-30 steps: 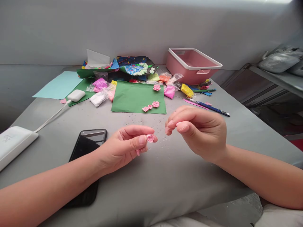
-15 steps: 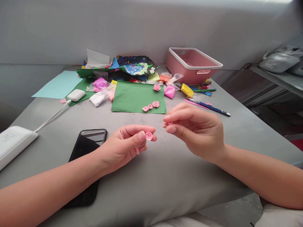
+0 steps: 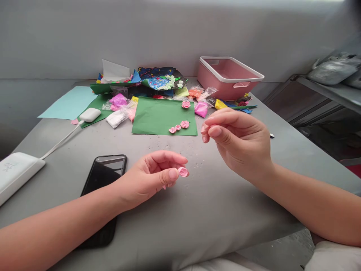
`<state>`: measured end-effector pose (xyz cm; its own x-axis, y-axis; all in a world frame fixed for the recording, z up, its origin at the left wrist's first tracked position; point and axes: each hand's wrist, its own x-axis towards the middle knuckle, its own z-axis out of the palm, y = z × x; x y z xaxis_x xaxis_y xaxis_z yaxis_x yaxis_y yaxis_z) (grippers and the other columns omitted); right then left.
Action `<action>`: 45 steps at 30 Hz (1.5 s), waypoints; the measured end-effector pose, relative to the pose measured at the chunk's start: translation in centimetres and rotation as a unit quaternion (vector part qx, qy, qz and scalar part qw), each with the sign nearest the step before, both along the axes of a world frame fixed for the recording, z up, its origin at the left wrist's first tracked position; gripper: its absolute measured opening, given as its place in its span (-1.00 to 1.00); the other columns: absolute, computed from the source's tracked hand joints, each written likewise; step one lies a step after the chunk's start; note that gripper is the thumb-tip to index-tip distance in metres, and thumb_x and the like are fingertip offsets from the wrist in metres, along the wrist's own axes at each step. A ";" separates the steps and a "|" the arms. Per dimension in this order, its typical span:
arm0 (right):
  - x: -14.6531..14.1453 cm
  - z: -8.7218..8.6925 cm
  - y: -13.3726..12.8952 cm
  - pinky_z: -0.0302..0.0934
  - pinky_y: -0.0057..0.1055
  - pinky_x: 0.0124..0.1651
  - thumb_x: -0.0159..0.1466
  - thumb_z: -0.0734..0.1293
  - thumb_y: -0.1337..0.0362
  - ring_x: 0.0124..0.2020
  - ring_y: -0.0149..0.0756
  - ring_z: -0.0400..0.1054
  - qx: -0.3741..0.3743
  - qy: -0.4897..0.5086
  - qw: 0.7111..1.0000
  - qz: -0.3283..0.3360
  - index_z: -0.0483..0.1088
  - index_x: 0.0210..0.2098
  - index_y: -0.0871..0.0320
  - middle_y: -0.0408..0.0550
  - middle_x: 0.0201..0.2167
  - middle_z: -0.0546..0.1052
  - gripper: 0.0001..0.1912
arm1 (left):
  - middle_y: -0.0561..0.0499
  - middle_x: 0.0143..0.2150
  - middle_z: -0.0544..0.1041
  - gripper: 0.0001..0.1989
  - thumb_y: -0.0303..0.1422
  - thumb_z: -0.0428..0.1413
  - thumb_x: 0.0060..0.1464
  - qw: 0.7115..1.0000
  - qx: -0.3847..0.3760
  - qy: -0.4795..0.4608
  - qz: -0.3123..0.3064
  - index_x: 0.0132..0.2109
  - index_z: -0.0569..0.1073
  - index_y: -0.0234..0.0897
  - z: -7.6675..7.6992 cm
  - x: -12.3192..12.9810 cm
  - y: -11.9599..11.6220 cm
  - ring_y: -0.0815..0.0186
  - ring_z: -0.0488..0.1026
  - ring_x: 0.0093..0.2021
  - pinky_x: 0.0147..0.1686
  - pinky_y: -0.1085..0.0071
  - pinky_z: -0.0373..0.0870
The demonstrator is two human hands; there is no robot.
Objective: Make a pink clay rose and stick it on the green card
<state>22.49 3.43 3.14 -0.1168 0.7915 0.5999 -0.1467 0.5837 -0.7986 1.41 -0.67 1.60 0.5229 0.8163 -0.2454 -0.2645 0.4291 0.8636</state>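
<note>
In my left hand [image 3: 160, 175] a small pink clay rose [image 3: 183, 172] is pinched at the thumb tip, its spiral face turned up. A bit of pink shows below the thumb; its shape is mostly hidden. My right hand [image 3: 237, 139] is raised to the right, apart from the rose, with thumb and fingertips pinched on a small piece of pink clay [image 3: 213, 127], largely covered. Beyond both hands lies a green sheet [image 3: 158, 116]. Finished pink flowers sit on it: one [image 3: 185, 104] at the upper right corner, and a row [image 3: 178, 127] near the lower right edge.
A black phone [image 3: 104, 169] lies beside my left forearm. At the far left, a white power bank [image 3: 19, 173] has a cable to a white case [image 3: 90, 114]. Bags of coloured clay [image 3: 117, 101], craft pieces [image 3: 160, 78] and a pink basket [image 3: 251, 77] stand behind the sheet.
My right hand has moved up and slightly right, now covering the pink and blue tools. My left hand has tipped the rose a little lower and to the right.
</note>
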 end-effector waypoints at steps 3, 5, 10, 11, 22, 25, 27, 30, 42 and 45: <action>0.0 0.3 -0.6 0.36 -0.38 -0.42 0.24 0.47 0.13 -0.46 -0.41 0.38 -0.047 0.010 0.997 0.059 0.60 -0.43 0.03 -0.17 -0.51 0.52 -0.84 | 0.05 -0.40 0.58 -0.87 -0.30 0.41 -0.05 1.000 -0.005 -0.001 -0.003 -0.29 0.68 -0.14 0.1 0.0 0.1 0.48 0.29 -0.47 -0.45 0.50 0.18; -0.1 0.6 -1.0 0.37 -0.39 -0.39 0.23 0.48 0.14 -0.46 -0.43 0.38 -0.076 0.011 0.994 0.071 0.59 -0.45 0.04 -0.18 -0.53 0.50 -0.84 | 0.05 -0.40 0.57 -0.91 -0.31 0.40 -0.03 1.000 -0.004 -0.011 -0.002 -0.33 0.67 -0.17 0.1 0.1 0.1 0.48 0.28 -0.48 -0.45 0.50 0.19; -0.4 0.9 -1.4 0.36 -0.41 -0.42 0.14 0.55 0.19 -0.46 -0.44 0.39 -0.114 0.012 0.992 0.061 0.61 -0.38 0.04 -0.17 -0.46 0.54 -0.90 | 0.11 -0.46 0.52 -0.95 -0.33 0.37 0.01 0.999 0.004 -0.044 0.013 -0.32 0.67 -0.12 0.2 0.2 0.3 0.50 0.29 -0.48 -0.46 0.54 0.22; -0.4 0.9 -1.4 0.36 -0.40 -0.41 0.16 0.53 0.17 -0.46 -0.43 0.39 -0.114 0.008 0.991 0.070 0.60 -0.41 0.05 -0.17 -0.48 0.53 -0.89 | 0.12 -0.47 0.51 -0.95 -0.33 0.38 0.01 0.999 0.003 -0.046 0.013 -0.32 0.67 -0.11 0.2 0.2 0.3 0.50 0.30 -0.48 -0.46 0.55 0.23; -0.3 0.3 -1.9 0.38 -0.35 -0.34 0.22 0.48 0.27 -0.42 -0.40 0.40 -0.061 -0.042 0.993 0.094 0.63 -0.40 0.03 -0.14 -0.48 0.55 -0.93 | 0.09 -0.42 0.53 -0.90 -0.33 0.40 -0.03 0.998 0.005 -0.063 0.019 -0.29 0.69 -0.13 0.2 0.2 0.3 0.52 0.30 -0.47 -0.45 0.59 0.29; -0.3 0.3 -1.9 0.39 -0.34 -0.30 0.20 0.49 0.34 -0.39 -0.39 0.42 -0.022 -0.055 0.994 0.091 0.63 -0.37 0.04 -0.13 -0.43 0.58 -0.94 | 0.10 -0.48 0.48 -0.92 -0.34 0.39 -0.01 0.998 0.005 -0.064 0.019 -0.29 0.69 -0.14 0.4 0.3 0.3 0.52 0.29 -0.49 -0.45 0.58 0.29; -0.3 0.3 -2.0 0.39 -0.35 -0.30 0.18 0.50 0.38 -0.37 -0.39 0.43 -0.002 -0.060 0.994 0.089 0.63 -0.31 0.03 -0.13 -0.39 0.60 -0.89 | 0.11 -0.52 0.46 -0.92 -0.34 0.38 -0.01 0.998 0.005 -0.063 0.017 -0.30 0.69 -0.15 0.5 0.3 0.4 0.51 0.28 -0.49 -0.45 0.57 0.28; -0.4 0.3 -2.0 0.39 -0.33 -0.30 0.22 0.49 0.33 -0.40 -0.38 0.42 0.009 -0.074 0.992 0.098 0.62 -0.34 0.03 -0.14 -0.44 0.59 -0.94 | 0.11 -0.52 0.46 -0.94 -0.34 0.38 -0.01 0.998 0.009 -0.062 0.019 -0.31 0.68 -0.14 0.4 0.3 0.3 0.50 0.28 -0.50 -0.46 0.55 0.26; -0.6 0.1 -2.0 0.39 -0.35 -0.22 0.18 0.50 0.45 -0.33 -0.39 0.39 0.037 -0.098 0.992 0.070 0.61 -0.34 0.02 -0.16 -0.43 0.52 -0.83 | 0.11 -0.51 0.48 -0.90 -0.34 0.40 -0.04 0.998 -0.004 -0.059 0.028 -0.30 0.68 -0.14 0.5 0.2 0.3 0.51 0.28 -0.50 -0.47 0.57 0.26; -0.6 -0.1 -1.9 0.39 -0.35 -0.21 0.18 0.51 0.40 -0.33 -0.40 0.38 0.033 -0.100 0.992 0.072 0.62 -0.35 0.01 -0.16 -0.43 0.48 -0.87 | 0.13 -0.52 0.45 -0.89 -0.34 0.39 -0.03 0.997 -0.005 -0.071 0.031 -0.28 0.67 -0.11 0.4 0.2 0.3 0.52 0.28 -0.51 -0.47 0.60 0.27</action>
<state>21.90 1.50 3.07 -0.3476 0.7183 0.6026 -0.0737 0.6198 -0.7813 1.60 -0.33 2.00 0.5014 0.8463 -0.1802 -0.4099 0.4157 0.8119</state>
